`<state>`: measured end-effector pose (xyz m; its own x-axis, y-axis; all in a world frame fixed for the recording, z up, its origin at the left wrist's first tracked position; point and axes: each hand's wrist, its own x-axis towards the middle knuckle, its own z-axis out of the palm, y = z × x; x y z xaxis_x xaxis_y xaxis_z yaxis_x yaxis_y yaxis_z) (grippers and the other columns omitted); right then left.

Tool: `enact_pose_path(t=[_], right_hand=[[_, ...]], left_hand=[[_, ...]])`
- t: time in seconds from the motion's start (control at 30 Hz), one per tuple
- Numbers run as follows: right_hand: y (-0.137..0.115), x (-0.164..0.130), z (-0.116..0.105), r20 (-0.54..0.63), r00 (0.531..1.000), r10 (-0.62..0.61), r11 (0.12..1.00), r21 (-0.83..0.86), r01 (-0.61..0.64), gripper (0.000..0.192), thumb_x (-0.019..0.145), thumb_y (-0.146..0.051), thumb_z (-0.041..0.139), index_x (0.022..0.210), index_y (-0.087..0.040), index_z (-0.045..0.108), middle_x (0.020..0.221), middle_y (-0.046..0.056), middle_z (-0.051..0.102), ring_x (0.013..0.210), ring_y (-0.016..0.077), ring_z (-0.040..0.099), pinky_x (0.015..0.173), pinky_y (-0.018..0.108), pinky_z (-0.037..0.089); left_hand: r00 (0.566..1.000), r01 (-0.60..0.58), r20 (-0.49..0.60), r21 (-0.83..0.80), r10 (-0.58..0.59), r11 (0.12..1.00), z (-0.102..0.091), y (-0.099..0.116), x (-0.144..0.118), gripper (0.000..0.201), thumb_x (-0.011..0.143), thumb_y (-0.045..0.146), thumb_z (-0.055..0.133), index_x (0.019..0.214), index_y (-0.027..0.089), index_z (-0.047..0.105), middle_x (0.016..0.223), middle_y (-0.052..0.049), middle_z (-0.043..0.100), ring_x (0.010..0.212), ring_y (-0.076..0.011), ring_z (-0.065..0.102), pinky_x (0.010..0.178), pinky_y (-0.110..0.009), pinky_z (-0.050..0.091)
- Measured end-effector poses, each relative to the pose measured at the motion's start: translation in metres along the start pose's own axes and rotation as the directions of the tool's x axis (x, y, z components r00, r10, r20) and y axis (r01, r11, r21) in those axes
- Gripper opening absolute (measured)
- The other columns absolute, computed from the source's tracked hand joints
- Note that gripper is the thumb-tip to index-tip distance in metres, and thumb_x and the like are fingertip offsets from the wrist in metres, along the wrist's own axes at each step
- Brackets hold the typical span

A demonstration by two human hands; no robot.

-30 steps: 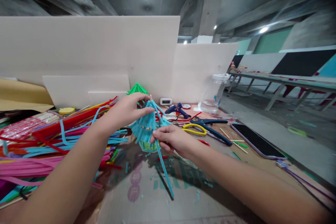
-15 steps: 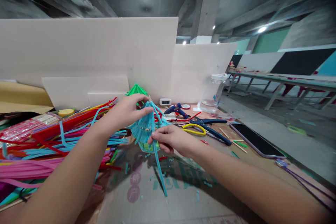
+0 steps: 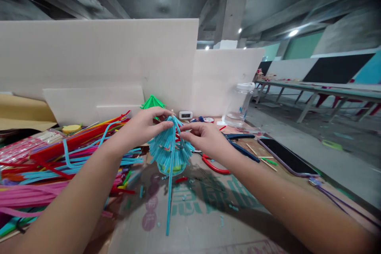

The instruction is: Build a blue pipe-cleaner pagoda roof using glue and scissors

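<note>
**Blue chenille tree held at its tip by both hands**

Blue fuzzy stems make up the item under inspection: a small tiered tree (image 3: 170, 149) built of pipe-cleaner loops around a thin wooden stick, standing on a small pale green base on the table (image 3: 208, 214), just in front of the person. One long blue pipe cleaner (image 3: 169, 190) hangs from near its top and trails down to the table surface.

The left hand (image 3: 143, 127) pinches the top of the tree, fingers closed around the upper tier beside the stick. The right hand (image 3: 205, 137) meets it from the other side, fingers closed on the blue strand at the tip.

Handling assessment: the piece appears very light and soft, the fringes easily crushed or bent out of shape. The wire cores should hold a bend; the pile gives good friction, so slipping is unlikely. The soundest hold is judged to be the stick at the top or the base, not the tiers. The light base may tip under a sideways pull.

Surroundings: a large heap of pipe cleaners (image 3: 59, 158) in pink, red, blue and yellow lies to the left. A green tree (image 3: 151, 102) stands behind. Red-handled pliers (image 3: 214, 166) lie just right of the tree; a phone (image 3: 287, 151) lies further right, and a clear jar (image 3: 240, 105) stands near the white board.
</note>
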<state>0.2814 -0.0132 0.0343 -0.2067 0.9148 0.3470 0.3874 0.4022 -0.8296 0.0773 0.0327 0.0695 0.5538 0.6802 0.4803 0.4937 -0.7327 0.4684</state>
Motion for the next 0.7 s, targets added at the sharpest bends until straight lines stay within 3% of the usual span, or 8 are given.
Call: enact_pose_path(t=[0.17,0.33,0.43,0.7], right_hand=[[0.001,-0.002,0.010,-0.018,0.997,0.072,0.979,0.194,-0.067,0.024,0.080,-0.028,0.065,0.100,-0.017,0.071,0.078,0.003,0.071,0.066,0.0131,0.061,0.060,0.025,0.044],[0.002,-0.003,0.016,-0.015,0.988,0.151,0.932,0.336,-0.137,0.030,0.078,-0.034,0.067,0.101,-0.015,0.068,0.059,-0.003,0.061,0.045,0.0064,0.043,0.045,0.021,0.029],[0.003,-0.004,0.018,-0.028,0.990,0.139,0.919,0.376,-0.118,0.028,0.076,-0.035,0.068,0.097,-0.016,0.067,0.054,-0.006,0.054,0.042,0.0049,0.037,0.043,0.020,0.025],[0.007,-0.004,0.019,-0.062,0.997,0.048,0.928,0.373,-0.022,0.027,0.076,-0.035,0.069,0.096,-0.017,0.068,0.058,-0.004,0.057,0.052,0.0084,0.049,0.050,0.022,0.035]], left_hand=[[0.999,-0.044,0.015,-0.003,0.044,0.999,-0.001,0.004,-0.001,0.030,0.087,0.041,0.056,0.107,0.021,0.068,0.113,-0.005,0.069,0.106,-0.0222,0.063,0.087,-0.032,0.050],[0.998,-0.056,0.007,-0.005,0.057,0.998,0.001,0.007,-0.001,0.028,0.086,0.040,0.058,0.104,0.021,0.069,0.108,-0.005,0.070,0.100,-0.0210,0.064,0.083,-0.031,0.050],[0.998,-0.065,-0.003,0.012,0.065,0.998,0.002,0.010,-0.001,0.026,0.086,0.038,0.060,0.103,0.021,0.070,0.107,-0.005,0.070,0.097,-0.0206,0.065,0.083,-0.031,0.050],[0.997,-0.076,0.001,0.017,0.076,0.997,0.000,0.013,-0.002,0.025,0.086,0.038,0.060,0.102,0.021,0.070,0.106,-0.005,0.071,0.096,-0.0208,0.065,0.083,-0.031,0.050]])
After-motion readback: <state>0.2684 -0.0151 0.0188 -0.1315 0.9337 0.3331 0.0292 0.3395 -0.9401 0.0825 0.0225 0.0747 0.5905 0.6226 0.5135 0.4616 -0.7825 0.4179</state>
